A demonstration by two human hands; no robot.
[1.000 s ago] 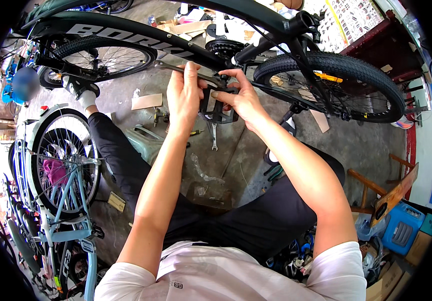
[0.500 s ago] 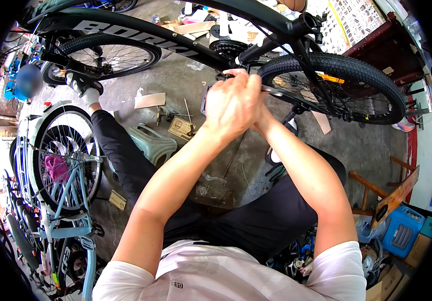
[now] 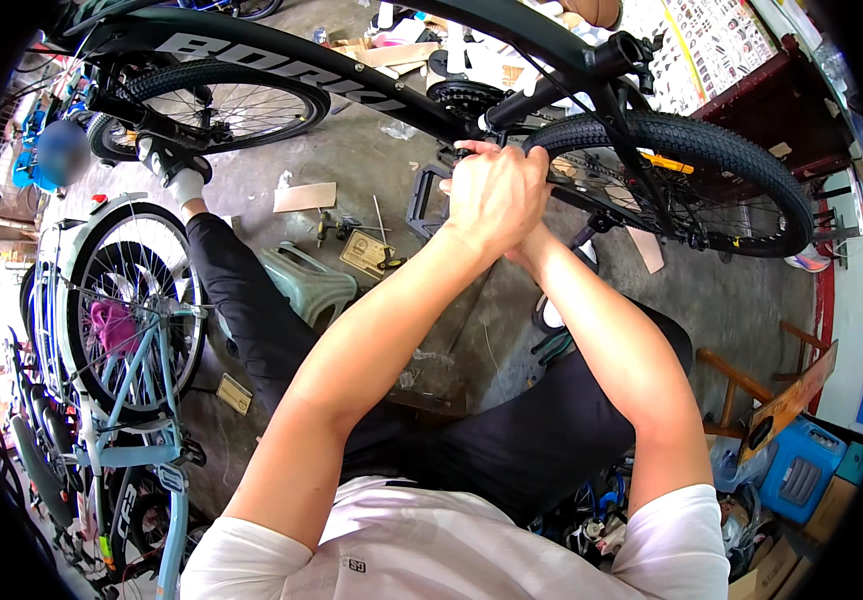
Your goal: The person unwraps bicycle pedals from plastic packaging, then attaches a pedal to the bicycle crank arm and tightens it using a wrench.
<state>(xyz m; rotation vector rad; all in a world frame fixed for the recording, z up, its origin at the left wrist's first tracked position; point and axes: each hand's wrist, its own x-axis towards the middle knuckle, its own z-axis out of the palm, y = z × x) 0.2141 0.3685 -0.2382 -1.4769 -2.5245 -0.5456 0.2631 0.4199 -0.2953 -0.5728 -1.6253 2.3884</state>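
Observation:
My left hand (image 3: 494, 198) is closed and laid over my right hand (image 3: 528, 243), which shows only in part beneath it. Both hands press together beside the bottom bracket and chainring (image 3: 465, 95) of a black bicycle (image 3: 351, 78). What they grip is hidden under the fingers. A black pedal (image 3: 425, 204) sticks out just left of my hands. The rear wheel (image 3: 671, 135) stands to their right, and the front wheel (image 3: 221, 80) is at the far left.
A pale blue bicycle (image 3: 131, 370) stands at the left. A grey-green plastic stool (image 3: 306, 278), cardboard (image 3: 305, 197) and a small box (image 3: 364, 253) are on the floor. At right are a wooden stool (image 3: 741, 375) and a blue case (image 3: 801, 468).
My joined hands have shifted right and slightly down in view, showing more of the pedal. A slim shiny metal bar that showed at their right is now mostly out of sight.

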